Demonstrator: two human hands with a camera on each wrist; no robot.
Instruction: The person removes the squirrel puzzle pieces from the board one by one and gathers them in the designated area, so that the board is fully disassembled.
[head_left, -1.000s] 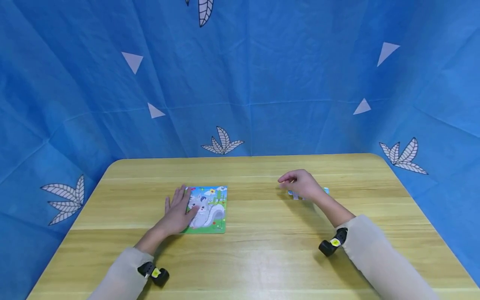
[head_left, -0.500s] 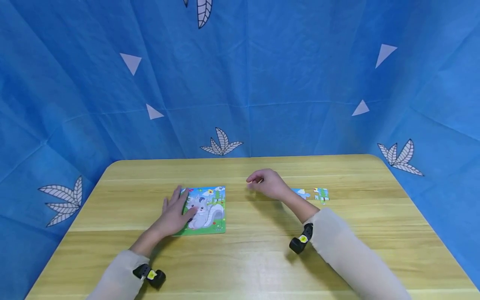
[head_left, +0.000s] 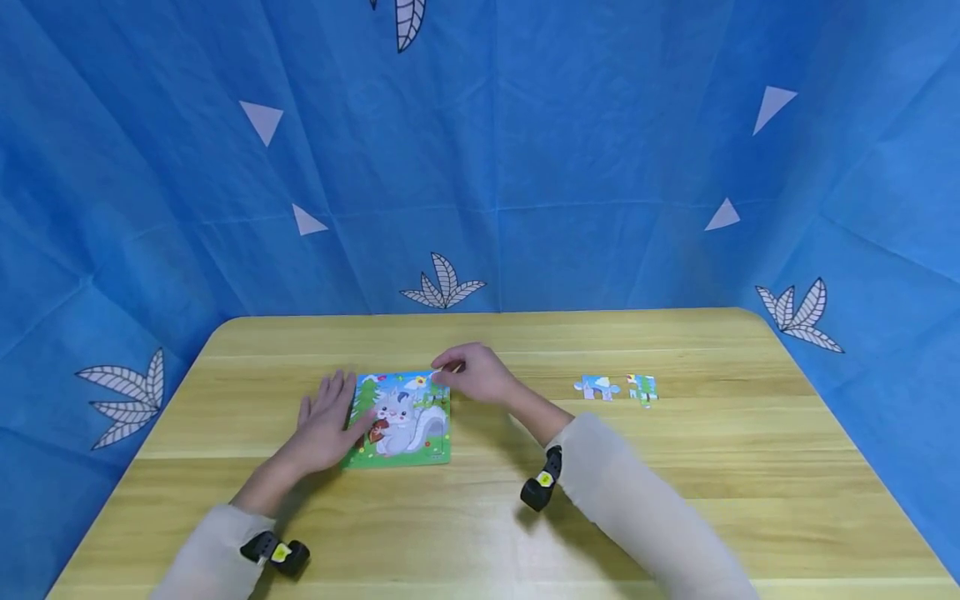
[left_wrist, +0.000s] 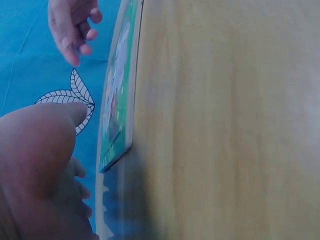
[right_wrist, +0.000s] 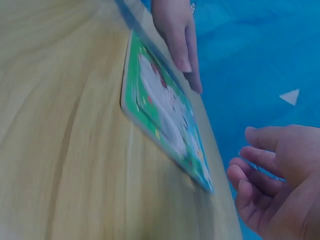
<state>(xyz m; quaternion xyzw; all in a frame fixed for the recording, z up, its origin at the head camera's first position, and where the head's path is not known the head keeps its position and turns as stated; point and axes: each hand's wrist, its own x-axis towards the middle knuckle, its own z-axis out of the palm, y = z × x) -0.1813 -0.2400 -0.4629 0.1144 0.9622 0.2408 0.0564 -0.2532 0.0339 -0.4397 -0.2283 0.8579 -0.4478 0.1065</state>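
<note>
A square jigsaw puzzle [head_left: 408, 433] showing a grey-white squirrel lies on the left part of the table. My left hand [head_left: 318, 429] is at its left edge, fingers extended and spread, with the thumb reaching over the picture. Whether that thumb touches the board cannot be told. My right hand [head_left: 476, 373] hovers at the puzzle's top right corner and covers part of it. In the right wrist view, the fingers [right_wrist: 260, 182] of this hand are loosely bent, and nothing shows between them. The puzzle [right_wrist: 160, 102] lies flat beside it.
Two loose puzzle pieces lie on the wooden table [head_left: 525, 517] to the right: a blue-and-white piece [head_left: 597, 387] and a green-and-blue piece [head_left: 642, 389]. A blue cloth [head_left: 555, 150] with leaf and triangle prints hangs behind and around the table.
My right hand has moved left from above the loose pieces to the puzzle's top right corner, uncovering both pieces. My left hand has slid slightly left, showing more of the picture.
</note>
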